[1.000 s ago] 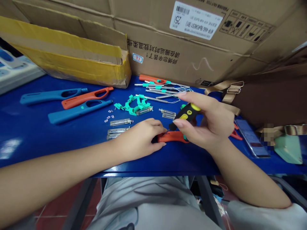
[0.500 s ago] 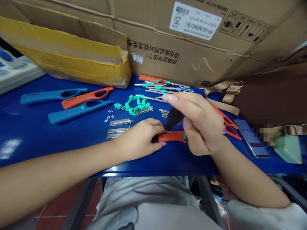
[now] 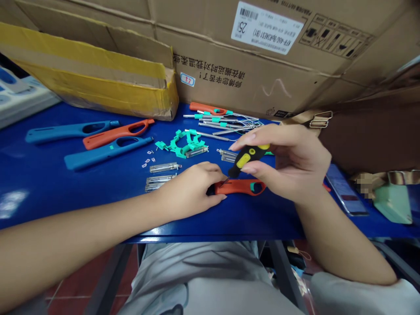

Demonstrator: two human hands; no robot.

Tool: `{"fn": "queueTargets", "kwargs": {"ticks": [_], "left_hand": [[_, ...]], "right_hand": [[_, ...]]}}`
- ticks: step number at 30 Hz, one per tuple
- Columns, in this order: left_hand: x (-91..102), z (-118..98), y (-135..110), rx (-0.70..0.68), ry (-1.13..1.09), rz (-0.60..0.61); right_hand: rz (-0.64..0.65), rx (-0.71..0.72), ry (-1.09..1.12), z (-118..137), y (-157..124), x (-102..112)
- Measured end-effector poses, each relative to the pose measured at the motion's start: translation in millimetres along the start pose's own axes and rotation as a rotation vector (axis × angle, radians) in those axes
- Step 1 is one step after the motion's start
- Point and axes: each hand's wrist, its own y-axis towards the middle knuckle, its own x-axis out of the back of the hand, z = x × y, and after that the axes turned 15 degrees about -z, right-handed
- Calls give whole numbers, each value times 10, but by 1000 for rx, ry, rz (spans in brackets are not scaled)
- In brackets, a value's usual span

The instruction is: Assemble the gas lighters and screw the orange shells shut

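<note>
My left hand (image 3: 203, 186) rests on the table, thumb and fingers closed around the left end of an orange lighter casing (image 3: 241, 187). A green trigger shows in the casing's loop at its right end. In my right hand (image 3: 288, 159) a black and yellow screwdriver (image 3: 245, 158) is held slanting between thumb and fingers, its thin shaft pointing down at the casing beside my left fingertips. Whether the tip sits in a screw is too small to tell. Clear fuel tanks (image 3: 164, 167) lie just beyond my left wrist, and others (image 3: 227, 155) lie behind the casing.
Two blue casings (image 3: 108, 153) and an orange one lie at left. Green plastic triggers (image 3: 183, 142) and metal tubes (image 3: 226, 124) with wires lie toward the back. Cardboard boxes (image 3: 210, 78) stand behind. A phone (image 3: 346, 192) and a strapped brown bag (image 3: 370, 127) are at right.
My right hand has turned and shifted right, its fingers spreading wider on the screwdriver, so the yellow parts of the handle and the casing's loop now show. My left hand stays put.
</note>
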Motion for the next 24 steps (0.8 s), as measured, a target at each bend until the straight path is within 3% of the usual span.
{"fn": "queueTargets", "kwargs": {"ticks": [5,7,10,13,16,18,21,24], "left_hand": [[-4,-6,14,19,2,3],[-7,-8,16,23,-1,3],[-5,-16,20,39,-2,0],[2,-27,24,60,-11,3],[3,-36,27,78,-34,11],[-1,-38,27,84,-37,5],[-8,-36,24,63,-17,-24],[-10,-30,21,55,-23,-27]], "right_hand": [[113,20,-102,29,41,83],[96,45,-125,42,59,86],[6,207,-234,52,70,69],[56,319,-355,81,52,55],[181,235,-329,127,29,35],[164,204,-300,142,26,15],[68,282,-331,128,28,-5],[87,309,-368,102,17,-8]]}}
